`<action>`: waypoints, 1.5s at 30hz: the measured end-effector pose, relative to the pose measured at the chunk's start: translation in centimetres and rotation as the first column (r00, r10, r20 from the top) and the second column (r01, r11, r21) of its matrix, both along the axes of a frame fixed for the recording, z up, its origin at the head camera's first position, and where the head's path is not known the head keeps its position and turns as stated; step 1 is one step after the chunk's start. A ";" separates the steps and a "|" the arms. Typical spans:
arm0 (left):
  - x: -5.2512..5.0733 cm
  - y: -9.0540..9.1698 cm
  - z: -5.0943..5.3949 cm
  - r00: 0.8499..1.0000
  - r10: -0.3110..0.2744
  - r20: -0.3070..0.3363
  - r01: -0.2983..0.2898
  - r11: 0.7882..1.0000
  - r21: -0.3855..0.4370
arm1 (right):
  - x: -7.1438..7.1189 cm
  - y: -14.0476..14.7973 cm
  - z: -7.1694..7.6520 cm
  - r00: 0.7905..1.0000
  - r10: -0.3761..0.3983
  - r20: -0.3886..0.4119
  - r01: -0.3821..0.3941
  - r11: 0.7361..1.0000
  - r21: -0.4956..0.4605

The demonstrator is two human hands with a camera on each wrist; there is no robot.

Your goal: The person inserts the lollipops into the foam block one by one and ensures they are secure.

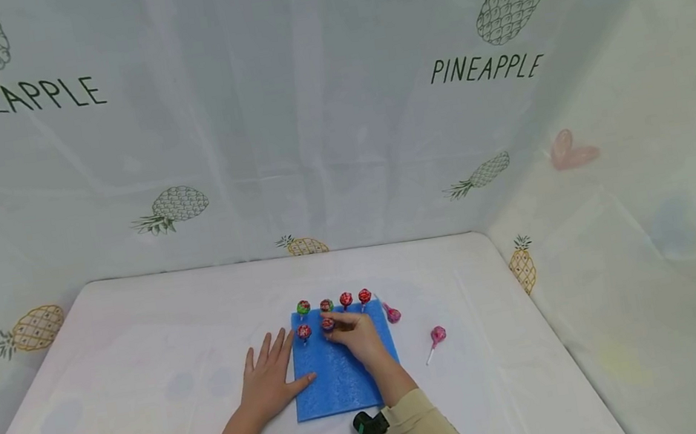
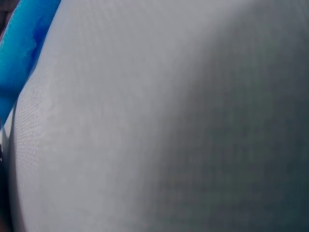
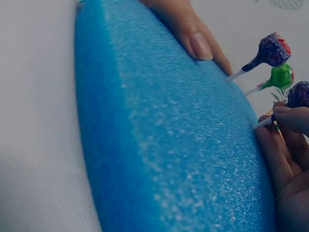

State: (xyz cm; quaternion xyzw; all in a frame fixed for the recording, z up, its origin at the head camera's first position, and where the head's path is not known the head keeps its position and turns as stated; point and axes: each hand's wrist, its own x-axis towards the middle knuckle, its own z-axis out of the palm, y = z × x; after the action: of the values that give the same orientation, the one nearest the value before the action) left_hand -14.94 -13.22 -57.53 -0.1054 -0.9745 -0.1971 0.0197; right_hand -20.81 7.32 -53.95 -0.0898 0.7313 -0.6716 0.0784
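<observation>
A blue foam board (image 1: 335, 384) lies on the table with several wrapped lollipops standing in it. My right hand (image 1: 361, 340) pinches a purple-and-red lollipop (image 3: 299, 94) by its stick, whose lower end meets the foam. Left of it stands another purple-and-red lollipop (image 3: 275, 50). Along the far edge stand a green-and-red lollipop (image 1: 304, 307), a second green-and-red one, partly hidden, and two red ones (image 1: 346, 299). My left hand (image 1: 268, 388) rests with fingers spread at the board's left edge, its thumb over the foam. The left wrist view shows mostly blurred white cloth.
Right of the board a pink lollipop (image 1: 438, 335) lies on the white tablecloth (image 1: 506, 373). Another pink lollipop (image 1: 393, 314) lies against the board's right edge. Behind the table hangs a pineapple-print curtain (image 1: 304, 103).
</observation>
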 end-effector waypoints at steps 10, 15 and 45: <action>-0.1 0.0 0.0 1.000 -0.003 0.000 0.003 1.000 0.003 | 0.0 0.2 -0.4 1.000 0.019 0.025 -0.021 0.997 0.071; -0.1 -0.1 -0.1 1.000 -0.005 -0.006 0.005 1.000 0.003 | 0.2 0.5 -0.2 0.998 0.025 0.057 -0.030 0.995 0.093; 0.1 0.1 0.4 1.000 0.001 0.000 -0.001 1.000 0.005 | 1.5 0.7 1.7 0.997 0.072 0.014 -0.069 0.987 -0.144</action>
State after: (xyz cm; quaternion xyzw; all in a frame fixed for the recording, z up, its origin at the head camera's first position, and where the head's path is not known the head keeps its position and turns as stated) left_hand -14.86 -13.11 -57.14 -0.1049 -0.9740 -0.1996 0.0201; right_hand -19.31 8.03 -52.29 -0.1147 0.6767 -0.7201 0.1023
